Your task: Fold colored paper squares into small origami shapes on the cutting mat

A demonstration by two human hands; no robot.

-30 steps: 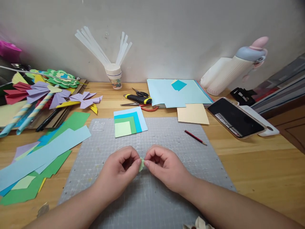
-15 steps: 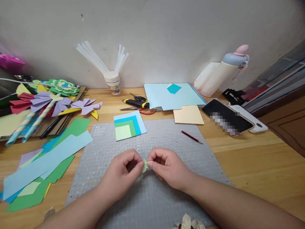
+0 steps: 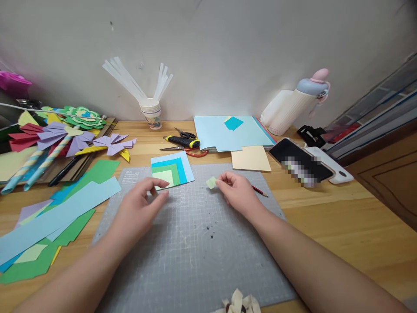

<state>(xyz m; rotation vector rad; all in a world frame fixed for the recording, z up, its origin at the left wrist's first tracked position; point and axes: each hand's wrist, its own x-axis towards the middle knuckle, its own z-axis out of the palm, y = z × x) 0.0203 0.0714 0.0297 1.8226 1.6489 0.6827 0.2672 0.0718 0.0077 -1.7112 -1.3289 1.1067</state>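
Between the fingertips of my right hand (image 3: 239,193) is a small pale green piece of paper (image 3: 211,182), held above the cutting mat (image 3: 182,243). My left hand (image 3: 145,204) has its thumb and fingers apart with nothing between them. It hovers at the front left corner of the stacked paper squares (image 3: 190,173), which run from light blue through blue and green to pale green. The fingers cover part of the pale green square. A dark red pencil (image 3: 259,191) lies behind my right hand, partly hidden.
Paper strips (image 3: 61,213) spread at the left, below paper flowers (image 3: 112,142). At the back are a cup of white strips (image 3: 152,117), a utility knife (image 3: 181,141), scissors (image 3: 185,134) and light blue sheets (image 3: 208,134). A phone (image 3: 299,161) and bottle (image 3: 289,108) are at the right.
My hands have separated. The left moved left and forward to the paper squares, letting go of the pale green piece; the right carried it forward and slightly right.
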